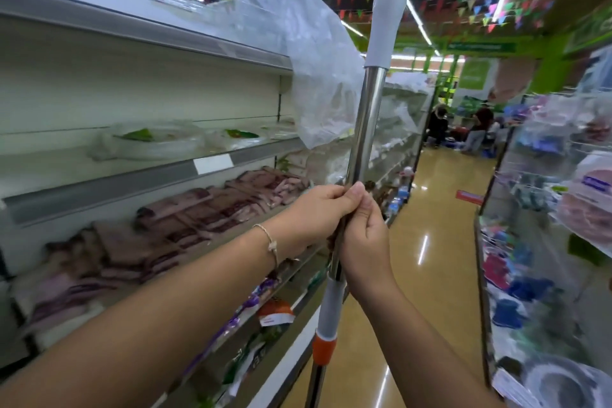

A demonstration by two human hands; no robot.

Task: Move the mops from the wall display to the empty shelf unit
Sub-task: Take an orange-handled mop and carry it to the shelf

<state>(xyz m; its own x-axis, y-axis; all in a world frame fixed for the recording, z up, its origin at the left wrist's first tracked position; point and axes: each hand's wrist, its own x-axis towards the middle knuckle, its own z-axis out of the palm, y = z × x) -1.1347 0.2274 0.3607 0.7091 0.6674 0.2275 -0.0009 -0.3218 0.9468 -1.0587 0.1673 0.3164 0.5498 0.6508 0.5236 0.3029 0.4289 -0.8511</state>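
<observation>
A mop handle (367,119) stands nearly upright in front of me, a shiny steel pole with a grey grip and orange tip at the top and a grey and orange collar (326,325) lower down. Its head is out of view below. My left hand (318,214) grips the pole at mid height. My right hand (364,235) grips it just below, the thumb pressed up beside the left hand. A clear plastic bag (304,53) hangs behind the pole from the top shelf.
Grey shelving (149,179) runs along the left with folded cloths, plastic packs and a partly bare upper shelf. A rack of wrapped goods (563,209) lines the right. The yellow aisle floor (437,242) runs ahead to people (477,129) at the far end.
</observation>
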